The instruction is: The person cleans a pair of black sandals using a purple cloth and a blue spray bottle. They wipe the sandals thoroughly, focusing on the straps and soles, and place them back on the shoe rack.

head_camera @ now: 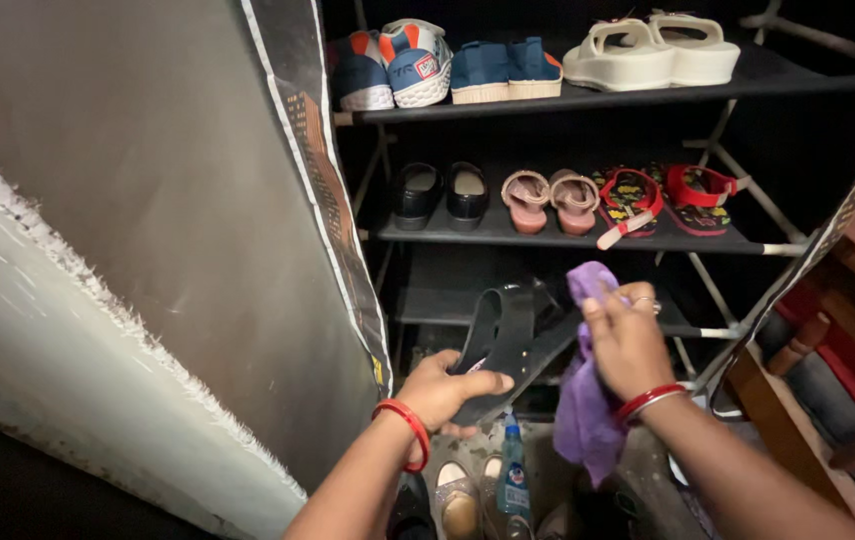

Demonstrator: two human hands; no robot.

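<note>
- Left hand (445, 388) grips black sandal (514, 345) at heel end, sole tilted up.
- Right hand (626, 340) presses purple cloth (584, 400) to sandal.
- Spray bottle (514, 478) below, probably on floor.
- Shoe rack (588, 98) behind: sneakers (393, 66), white sandals (650, 50), black flats (443, 192).

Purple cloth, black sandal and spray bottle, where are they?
Purple cloth (584, 415): head view, on its hanging lower part.
Black sandal (510, 345): head view, on its sole.
Spray bottle (514, 480): head view, on its body.

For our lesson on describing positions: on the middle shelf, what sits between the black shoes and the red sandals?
In the head view, a pair of pink sandals sits between the black shoes and the red sandals on the middle shelf.
</note>
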